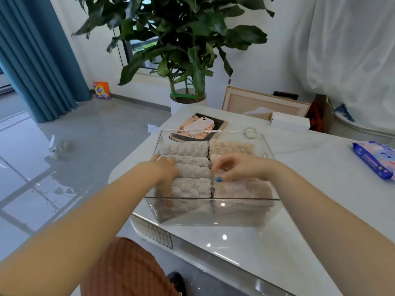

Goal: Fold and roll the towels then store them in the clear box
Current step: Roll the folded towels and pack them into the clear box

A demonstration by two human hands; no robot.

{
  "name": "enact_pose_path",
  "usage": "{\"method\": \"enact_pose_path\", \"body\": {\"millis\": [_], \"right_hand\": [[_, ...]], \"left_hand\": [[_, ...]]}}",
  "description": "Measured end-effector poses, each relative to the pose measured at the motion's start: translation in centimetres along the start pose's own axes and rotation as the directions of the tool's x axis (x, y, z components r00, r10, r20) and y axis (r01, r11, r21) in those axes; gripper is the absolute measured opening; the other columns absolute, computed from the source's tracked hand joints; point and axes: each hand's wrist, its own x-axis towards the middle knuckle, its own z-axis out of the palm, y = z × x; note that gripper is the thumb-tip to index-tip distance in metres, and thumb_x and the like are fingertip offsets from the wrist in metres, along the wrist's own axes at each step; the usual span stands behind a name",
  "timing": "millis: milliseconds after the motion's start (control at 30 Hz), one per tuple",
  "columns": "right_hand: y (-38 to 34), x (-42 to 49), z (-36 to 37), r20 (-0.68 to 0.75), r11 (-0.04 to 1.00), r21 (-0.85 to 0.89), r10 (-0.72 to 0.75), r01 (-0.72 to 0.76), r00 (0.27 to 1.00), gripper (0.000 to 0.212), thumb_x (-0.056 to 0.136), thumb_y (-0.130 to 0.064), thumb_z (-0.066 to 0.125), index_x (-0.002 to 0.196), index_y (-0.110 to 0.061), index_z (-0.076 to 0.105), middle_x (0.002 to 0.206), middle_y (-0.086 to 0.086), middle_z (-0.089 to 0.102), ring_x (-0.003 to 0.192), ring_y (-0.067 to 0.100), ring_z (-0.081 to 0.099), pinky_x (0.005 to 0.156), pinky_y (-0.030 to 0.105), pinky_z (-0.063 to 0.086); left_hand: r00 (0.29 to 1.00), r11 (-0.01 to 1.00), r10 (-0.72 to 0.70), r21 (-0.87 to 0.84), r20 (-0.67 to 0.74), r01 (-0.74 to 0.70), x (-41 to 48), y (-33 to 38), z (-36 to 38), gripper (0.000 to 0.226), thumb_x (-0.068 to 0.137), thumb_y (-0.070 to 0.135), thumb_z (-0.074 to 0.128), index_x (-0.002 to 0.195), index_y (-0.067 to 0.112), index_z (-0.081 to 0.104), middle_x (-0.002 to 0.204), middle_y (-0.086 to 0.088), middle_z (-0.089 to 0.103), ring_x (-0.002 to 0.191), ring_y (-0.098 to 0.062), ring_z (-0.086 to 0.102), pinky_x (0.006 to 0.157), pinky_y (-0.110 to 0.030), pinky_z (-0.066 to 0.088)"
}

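Note:
The clear box (213, 212) stands on the white table (299, 210) and holds several rolled beige and pinkish towels in two columns. My left hand (165, 168) reaches into the box at its left wall, its fingers resting on the left ends of the left-column towel rolls (192, 167). My right hand (237, 167) hovers over the right column, fingers curled. Its thumb, with a blue nail, and its fingertips pinch the inner end of a right-column towel roll (245, 190) by the middle gap.
Behind the box lie a phone (199, 124) on a patterned tablet, a white carton (289, 122) and a framed picture. A blue wipes pack (374, 159) lies at the right. A potted plant (188, 99) stands beyond the table's far edge.

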Motion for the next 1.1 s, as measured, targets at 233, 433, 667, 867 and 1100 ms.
{"method": "enact_pose_path", "body": {"millis": [233, 433, 667, 867, 1100], "right_hand": [[2.8, -1.6, -2.6, 0.077, 0.910, -0.353, 0.261, -0.219, 0.962, 0.039, 0.070, -0.042, 0.080, 0.103, -0.031, 0.062, 0.121, -0.006, 0.046, 0.115, 0.015, 0.046, 0.102, 0.037, 0.042], [2.8, -0.5, -0.9, 0.065, 0.715, -0.663, 0.351, -0.222, 0.934, 0.031, 0.067, -0.047, 0.076, 0.088, -0.032, 0.058, 0.100, -0.007, 0.058, 0.097, 0.018, 0.055, 0.092, 0.035, 0.041], [4.0, -1.6, 0.5, -0.027, 0.540, -0.820, 0.294, -0.190, 0.955, 0.024, 0.083, -0.026, 0.056, 0.063, -0.021, 0.045, 0.073, -0.003, 0.042, 0.082, 0.022, 0.044, 0.103, 0.044, 0.028], [5.0, -1.7, 1.3, -0.224, 0.521, -0.829, 0.019, -0.201, 0.974, 0.026, 0.078, -0.046, 0.061, 0.092, -0.024, 0.064, 0.098, 0.002, 0.048, 0.093, 0.023, 0.054, 0.092, 0.039, 0.032], [4.3, -2.5, -1.6, 0.098, 0.833, -0.535, 0.226, -0.140, 0.969, 0.030, 0.068, -0.045, 0.078, 0.079, -0.020, 0.065, 0.094, -0.001, 0.056, 0.079, 0.019, 0.053, 0.068, 0.030, 0.044]], "left_hand": [[0.949, 0.820, 0.176, -0.494, -0.261, -0.288, 0.4, 2.4, -2.6, 0.048, 0.069, 0.064, 0.069, 0.098, 0.027, 0.058, 0.118, 0.007, 0.042, 0.105, -0.014, 0.046, 0.095, -0.034, 0.042], [0.939, 0.787, 0.237, -0.518, -0.249, -0.336, 4.5, 7.9, -3.2, 0.056, 0.074, 0.049, 0.074, 0.112, 0.020, 0.046, 0.104, 0.006, 0.044, 0.096, -0.015, 0.045, 0.079, -0.030, 0.037], [0.934, 0.917, 0.223, -0.265, -0.277, -0.298, 6.0, 9.5, -3.2, 0.043, 0.072, 0.032, 0.075, 0.093, 0.023, 0.039, 0.089, 0.003, 0.050, 0.082, -0.019, 0.048, 0.065, -0.031, 0.030], [0.924, 0.930, 0.102, -0.296, -0.367, -0.220, 5.4, 9.3, -2.8, 0.072, 0.067, 0.024, 0.078, 0.119, 0.017, 0.028, 0.087, -0.003, 0.055, 0.074, -0.024, 0.054, 0.055, -0.034, 0.042], [0.957, 0.704, 0.243, -0.650, -0.156, -0.284, 4.8, 6.8, -3.7, 0.065, 0.070, 0.041, 0.080, 0.116, 0.028, 0.037, 0.098, 0.009, 0.049, 0.086, -0.013, 0.049, 0.073, -0.030, 0.042]]}}
